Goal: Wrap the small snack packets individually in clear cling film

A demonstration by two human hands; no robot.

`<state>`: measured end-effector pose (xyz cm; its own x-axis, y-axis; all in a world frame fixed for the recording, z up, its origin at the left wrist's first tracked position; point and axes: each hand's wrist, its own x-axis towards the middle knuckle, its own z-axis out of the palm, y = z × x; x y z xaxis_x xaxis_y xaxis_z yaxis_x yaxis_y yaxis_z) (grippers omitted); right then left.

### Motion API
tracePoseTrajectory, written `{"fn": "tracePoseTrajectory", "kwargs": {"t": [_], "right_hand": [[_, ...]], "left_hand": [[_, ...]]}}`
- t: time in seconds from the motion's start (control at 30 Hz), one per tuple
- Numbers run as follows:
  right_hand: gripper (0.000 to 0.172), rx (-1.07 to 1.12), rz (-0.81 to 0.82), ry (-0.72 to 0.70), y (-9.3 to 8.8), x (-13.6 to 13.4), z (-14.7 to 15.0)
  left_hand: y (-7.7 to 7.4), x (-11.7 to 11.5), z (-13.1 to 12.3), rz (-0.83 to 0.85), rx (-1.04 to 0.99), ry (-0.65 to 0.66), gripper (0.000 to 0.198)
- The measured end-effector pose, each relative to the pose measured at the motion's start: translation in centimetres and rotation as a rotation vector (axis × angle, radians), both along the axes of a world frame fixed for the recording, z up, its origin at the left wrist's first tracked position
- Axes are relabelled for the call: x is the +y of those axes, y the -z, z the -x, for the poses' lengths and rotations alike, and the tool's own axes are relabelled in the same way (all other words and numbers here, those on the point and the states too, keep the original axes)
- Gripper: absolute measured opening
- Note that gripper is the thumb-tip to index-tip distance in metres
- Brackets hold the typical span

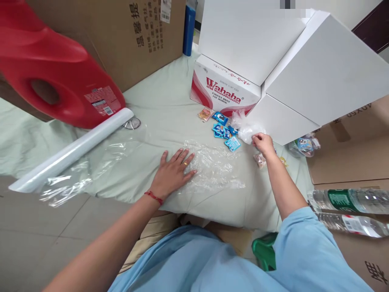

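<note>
Green cloth (158, 113) covers the low surface in front of the person, with a clear plastic sheet (215, 166) spread on it. The left hand (173, 172) lies flat on the sheet's near-left edge, fingers splayed, its grip open and holding nothing (the palm's weight seems to pin the flimsy film so it lies smooth). Further out, the right hand (263, 142) pinches a crumpled clear bag (244, 129) between thumb and fingertips, just right of the blue sachets (224, 130) clustered beyond the sheet. Behind them stands a Wahaha box (225, 91); a film roll (73, 152) lies well apart to the left.
</note>
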<state>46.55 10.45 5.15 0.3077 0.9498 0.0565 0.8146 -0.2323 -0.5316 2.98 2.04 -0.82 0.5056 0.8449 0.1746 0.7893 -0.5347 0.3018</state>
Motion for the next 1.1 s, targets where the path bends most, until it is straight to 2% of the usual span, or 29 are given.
{"fn": "tracePoseTrajectory", "kwargs": {"t": [0.1,0.17,0.27,0.33,0.4,0.47,0.5,0.57,0.67,0.73,0.83,0.97,1.03,1.1], "right_hand": [[0.029,-0.099,0.171,-0.15,0.4,-0.2,3.2],[0.033,-0.226,0.265,-0.211,0.8,-0.1,5.9],[0.061,-0.404,0.327,-0.162,1.3,0.2,9.3],[0.073,-0.499,0.372,-0.118,1.3,0.4,10.8],[0.068,-0.539,0.407,-0.094,1.0,0.6,11.4],[0.05,-0.557,0.425,-0.079,0.4,0.5,11.3],[0.043,-0.568,0.428,-0.071,0.0,0.4,11.1],[0.039,-0.585,0.372,-0.033,-0.9,-0.4,10.3],[0.043,-0.445,0.085,-0.036,-2.1,-2.3,9.2],[0.044,-0.196,-0.136,-0.161,-2.4,-3.8,9.3],[0.041,0.069,-0.266,-0.474,-2.0,-6.4,11.1],[0.034,0.0,-0.199,-0.909,0.1,-9.7,14.5],[0.035,-0.041,-0.139,-1.033,1.5,-11.2,15.2],[0.037,-0.061,-0.087,-1.069,2.7,-12.4,14.7]], "left_hand": [[0.0,0.0,0.0,-0.006,0.003,-0.003,0.063],[0.0,0.0,-0.1,-0.005,0.014,-0.01,0.062],[-0.2,-0.1,-0.1,0.004,0.036,-0.015,0.061],[-0.2,-0.1,-0.1,0.005,0.039,-0.014,0.06],[-0.2,-0.1,-0.1,0.005,0.033,-0.012,0.06],[-0.1,-0.1,-0.1,0.005,0.022,-0.012,0.06],[0.0,-0.1,-0.1,0.004,0.016,-0.014,0.06],[0.2,0.0,-0.1,-0.001,0.001,-0.019,0.061],[0.4,0.0,-0.1,-0.013,-0.018,-0.013,0.06],[0.3,0.0,-0.1,-0.016,-0.023,-0.006,0.06],[0.2,0.0,-0.1,-0.008,-0.026,-0.011,0.06],[0.0,-0.1,-0.2,0.011,-0.038,-0.014,0.059],[0.0,-0.1,-0.2,0.014,-0.045,-0.01,0.06],[0.0,-0.1,-0.2,0.018,-0.052,-0.014,0.062]]}}
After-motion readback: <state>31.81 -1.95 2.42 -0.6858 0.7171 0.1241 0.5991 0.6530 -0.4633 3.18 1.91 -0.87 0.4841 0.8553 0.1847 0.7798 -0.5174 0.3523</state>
